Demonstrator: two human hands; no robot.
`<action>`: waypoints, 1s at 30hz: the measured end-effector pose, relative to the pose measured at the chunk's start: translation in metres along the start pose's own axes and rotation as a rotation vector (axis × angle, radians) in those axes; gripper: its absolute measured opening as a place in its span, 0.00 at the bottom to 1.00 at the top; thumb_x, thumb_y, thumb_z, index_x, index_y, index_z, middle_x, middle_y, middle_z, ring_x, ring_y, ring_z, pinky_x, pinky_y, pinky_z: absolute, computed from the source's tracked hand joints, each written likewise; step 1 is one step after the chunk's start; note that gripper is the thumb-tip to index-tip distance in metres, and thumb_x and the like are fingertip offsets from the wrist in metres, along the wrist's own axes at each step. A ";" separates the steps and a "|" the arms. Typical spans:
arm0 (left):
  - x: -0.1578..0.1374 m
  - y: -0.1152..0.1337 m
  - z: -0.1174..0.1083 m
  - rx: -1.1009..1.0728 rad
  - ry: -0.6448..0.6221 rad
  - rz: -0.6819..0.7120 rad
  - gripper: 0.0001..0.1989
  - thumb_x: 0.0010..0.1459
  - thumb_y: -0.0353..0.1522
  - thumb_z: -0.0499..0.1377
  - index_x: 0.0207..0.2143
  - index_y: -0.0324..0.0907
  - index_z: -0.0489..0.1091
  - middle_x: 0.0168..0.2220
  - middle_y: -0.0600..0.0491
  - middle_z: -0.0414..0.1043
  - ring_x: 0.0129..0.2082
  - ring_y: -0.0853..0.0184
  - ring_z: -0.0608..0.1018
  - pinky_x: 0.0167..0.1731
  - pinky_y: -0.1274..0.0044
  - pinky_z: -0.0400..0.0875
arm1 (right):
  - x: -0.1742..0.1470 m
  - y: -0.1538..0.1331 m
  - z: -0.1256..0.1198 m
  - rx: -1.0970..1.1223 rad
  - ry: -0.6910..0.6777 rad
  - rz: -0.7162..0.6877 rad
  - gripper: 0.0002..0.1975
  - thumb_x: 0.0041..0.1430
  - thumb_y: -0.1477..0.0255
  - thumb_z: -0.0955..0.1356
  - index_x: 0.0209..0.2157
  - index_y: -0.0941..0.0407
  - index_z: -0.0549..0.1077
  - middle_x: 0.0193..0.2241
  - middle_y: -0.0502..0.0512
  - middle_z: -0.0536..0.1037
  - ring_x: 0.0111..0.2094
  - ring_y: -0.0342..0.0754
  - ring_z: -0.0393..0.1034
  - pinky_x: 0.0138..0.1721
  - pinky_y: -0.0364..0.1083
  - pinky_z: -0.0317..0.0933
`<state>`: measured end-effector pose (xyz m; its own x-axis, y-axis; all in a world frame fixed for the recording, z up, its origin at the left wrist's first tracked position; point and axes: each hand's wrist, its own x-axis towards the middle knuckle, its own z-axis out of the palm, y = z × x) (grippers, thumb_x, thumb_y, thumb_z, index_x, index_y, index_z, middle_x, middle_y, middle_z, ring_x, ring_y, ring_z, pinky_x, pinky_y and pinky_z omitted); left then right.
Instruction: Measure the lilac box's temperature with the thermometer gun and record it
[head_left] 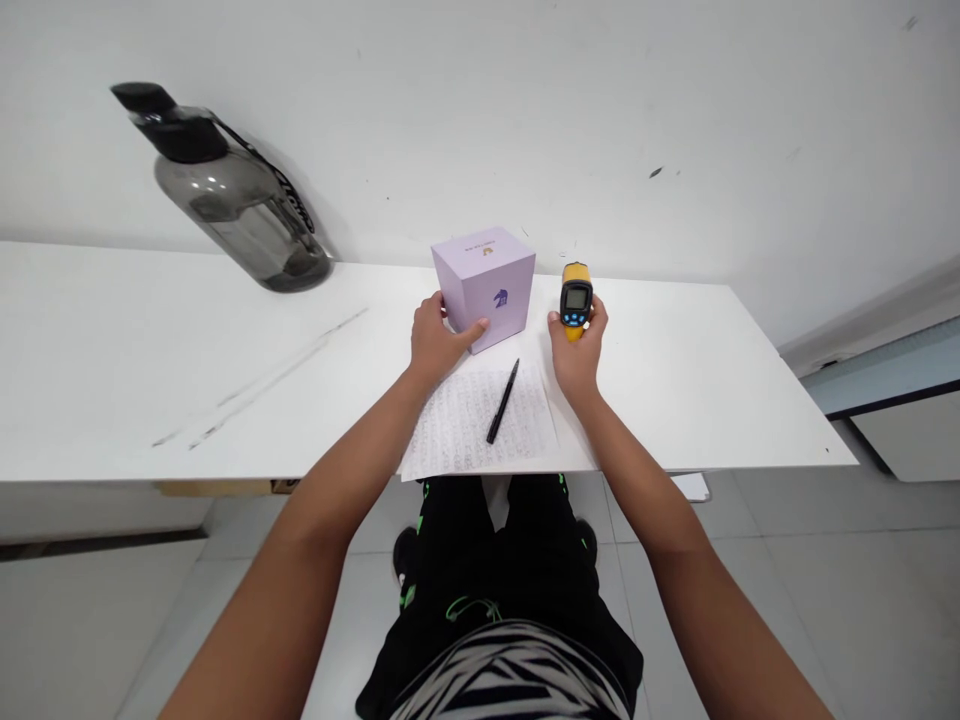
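Striped top [514, 675] is showing nearest the camera, with black trousers [487, 570] reaching under the white surface [697, 380]. Handwritten sheets [450, 440] are lying at the near edge, slightly overhanging it, and a black pen [503, 400] is resting aslant on them. Just beyond the paper, a lavender box [484, 295] is standing near the wall [450, 120]. The left hand [439, 342] is gripping its lower corner, fingers spreading wide, thumb pressing the front face. Right of the box and apart from it, the right hand [579, 360] is holding a yellow-and-black handheld thermometer [576, 298], fingers wrapping its grip, screen facing the camera. Well to the left, a grey bottle [240, 205] is standing near the wall.
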<state>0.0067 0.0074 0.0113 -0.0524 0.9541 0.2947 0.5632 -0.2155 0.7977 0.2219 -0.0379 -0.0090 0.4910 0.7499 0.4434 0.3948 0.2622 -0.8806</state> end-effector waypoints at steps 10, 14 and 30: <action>-0.001 0.000 0.000 0.014 0.006 0.007 0.32 0.48 0.46 0.70 0.51 0.46 0.66 0.49 0.46 0.69 0.50 0.53 0.71 0.50 0.60 0.70 | 0.014 0.007 -0.015 -0.164 -0.070 0.063 0.36 0.57 0.63 0.68 0.66 0.53 0.60 0.59 0.65 0.68 0.60 0.60 0.65 0.60 0.62 0.63; -0.002 -0.001 0.000 0.014 0.030 0.063 0.36 0.44 0.45 0.73 0.53 0.47 0.64 0.49 0.46 0.68 0.52 0.53 0.70 0.52 0.60 0.70 | 0.010 -0.003 -0.019 -0.451 -0.189 0.008 0.33 0.60 0.61 0.66 0.66 0.52 0.61 0.61 0.65 0.67 0.61 0.61 0.65 0.57 0.60 0.66; -0.001 -0.002 0.002 -0.013 0.034 0.012 0.36 0.45 0.46 0.72 0.54 0.48 0.63 0.51 0.46 0.68 0.54 0.52 0.69 0.52 0.59 0.72 | 0.006 -0.023 -0.016 -0.938 -0.500 -0.062 0.28 0.64 0.70 0.64 0.65 0.57 0.65 0.62 0.68 0.69 0.50 0.62 0.73 0.47 0.58 0.65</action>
<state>0.0073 0.0072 0.0077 -0.0738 0.9438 0.3221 0.5532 -0.2300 0.8007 0.2284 -0.0497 0.0165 0.1587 0.9715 0.1760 0.9533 -0.1044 -0.2834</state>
